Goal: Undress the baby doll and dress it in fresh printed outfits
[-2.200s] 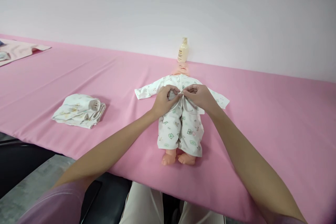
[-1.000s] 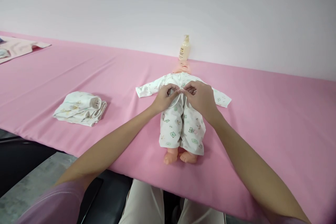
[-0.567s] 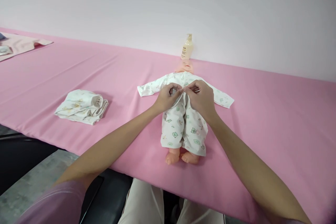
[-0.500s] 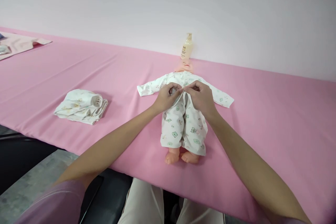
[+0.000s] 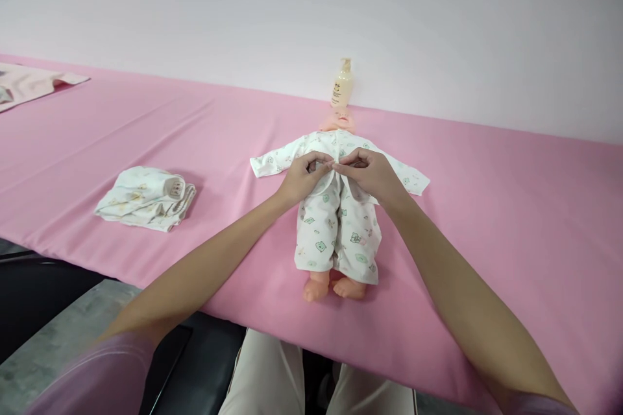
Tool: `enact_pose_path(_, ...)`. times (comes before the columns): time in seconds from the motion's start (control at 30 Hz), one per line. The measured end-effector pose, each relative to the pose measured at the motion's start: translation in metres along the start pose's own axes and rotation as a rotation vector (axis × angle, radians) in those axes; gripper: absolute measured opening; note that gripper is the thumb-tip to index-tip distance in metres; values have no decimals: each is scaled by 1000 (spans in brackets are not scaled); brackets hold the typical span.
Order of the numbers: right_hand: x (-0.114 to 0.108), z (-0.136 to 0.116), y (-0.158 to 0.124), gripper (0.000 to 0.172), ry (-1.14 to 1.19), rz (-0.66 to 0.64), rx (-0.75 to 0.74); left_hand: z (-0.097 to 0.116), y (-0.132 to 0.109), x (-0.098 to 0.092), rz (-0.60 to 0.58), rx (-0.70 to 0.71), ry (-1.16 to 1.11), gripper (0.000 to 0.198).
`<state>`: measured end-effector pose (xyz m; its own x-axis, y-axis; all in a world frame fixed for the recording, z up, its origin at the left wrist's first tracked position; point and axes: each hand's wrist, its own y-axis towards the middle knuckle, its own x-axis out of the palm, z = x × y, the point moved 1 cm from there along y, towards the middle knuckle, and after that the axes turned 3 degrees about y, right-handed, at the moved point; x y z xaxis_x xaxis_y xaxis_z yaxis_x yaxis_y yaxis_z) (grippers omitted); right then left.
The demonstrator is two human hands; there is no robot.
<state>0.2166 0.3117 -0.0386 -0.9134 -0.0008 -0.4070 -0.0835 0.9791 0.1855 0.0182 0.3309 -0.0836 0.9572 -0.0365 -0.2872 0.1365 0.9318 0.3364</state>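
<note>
A baby doll (image 5: 342, 119) lies on its back, head toward the wall and bare feet toward me. It wears a white printed long-sleeved top (image 5: 280, 157) with the sleeves spread out, and matching trousers (image 5: 316, 233). My left hand (image 5: 307, 175) pinches the front edge of the top at the doll's belly. From the other side my right hand (image 5: 367, 174) pinches the opposite front edge. The fingertips of both hands meet at the middle of the top. Whatever fastener may sit between them is hidden.
A folded white printed cloth (image 5: 146, 198) lies to the left on the pink-covered table (image 5: 219, 142). Behind the doll's head a pump bottle (image 5: 342, 84) stands by the wall. A pale pink cloth (image 5: 39, 84) is at the far left. A black chair (image 5: 209, 363) is below the front edge.
My hands have moved slightly down the top's front, and its lower edges now hang looser over the trousers. The whole view has shifted a little.
</note>
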Motion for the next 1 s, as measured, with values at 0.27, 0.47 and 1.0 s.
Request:
enact_pose_path(0.27,2,0,-1,37,5,40,-17,-1,0,-2,-16,-25,-56,31)
enact_pose_path(0.47,-4,3,7,26,-16,-38,-45,6,-3,1,3,-16,-33,33)
enact_pose_path(1.0,-38,-8,25,37,-287,68,77,22,36,-4,46,5,142,10)
